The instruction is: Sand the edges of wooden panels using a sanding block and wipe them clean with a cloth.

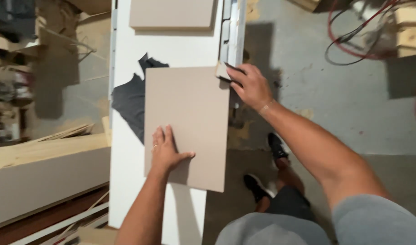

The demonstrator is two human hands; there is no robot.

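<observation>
Left hand (166, 153) pressed flat on the panel (189, 118), fingers spread, near its lower left corner. Right hand (251, 86) at the panel's upper right corner, fingers clamped on a small block (222, 71) touching that edge. Panel flat on the white tabletop (126, 159), overlapping a dark cloth (128, 97) at its left; second panel (171, 13) well beyond.
</observation>
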